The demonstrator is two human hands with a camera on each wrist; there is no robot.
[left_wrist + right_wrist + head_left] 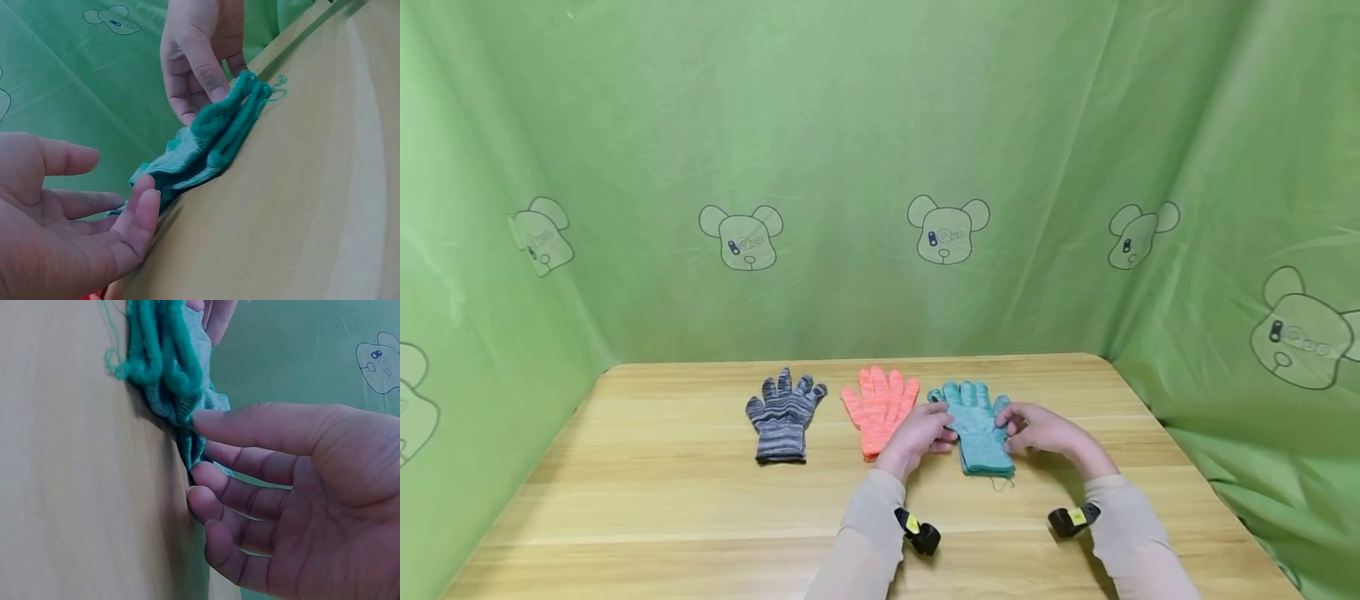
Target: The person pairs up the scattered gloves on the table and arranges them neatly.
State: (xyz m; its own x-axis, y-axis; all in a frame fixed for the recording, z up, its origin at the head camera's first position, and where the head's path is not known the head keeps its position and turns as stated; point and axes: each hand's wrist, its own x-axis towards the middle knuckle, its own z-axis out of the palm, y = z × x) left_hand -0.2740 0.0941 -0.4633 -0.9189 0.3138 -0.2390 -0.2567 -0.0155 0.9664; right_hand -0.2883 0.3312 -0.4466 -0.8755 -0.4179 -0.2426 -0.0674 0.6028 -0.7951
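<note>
A teal knit glove [981, 429] lies on the table, fingers pointing away and cuff toward me. My left hand [921, 433] is at its left edge; in the left wrist view the fingertips [147, 194] meet the fabric while the thumb stands apart. My right hand [1041, 429] is at the opposite edge. Its thumb tip touches the glove's side in the right wrist view, and the other fingers [215, 478] bend loosely beside the fabric. Layered cuff edges [165, 356] show there. Left of my left hand lies an orange knit glove [876, 408], partly overlapped by that hand.
A grey-and-black striped glove [784, 421] lies farther left on the wooden table [662, 500]. Loose teal thread [1002, 483] trails from the teal cuff. Green curtains [842, 292] with bear-head prints enclose the table's back and sides. Each wrist wears a black camera band [922, 537].
</note>
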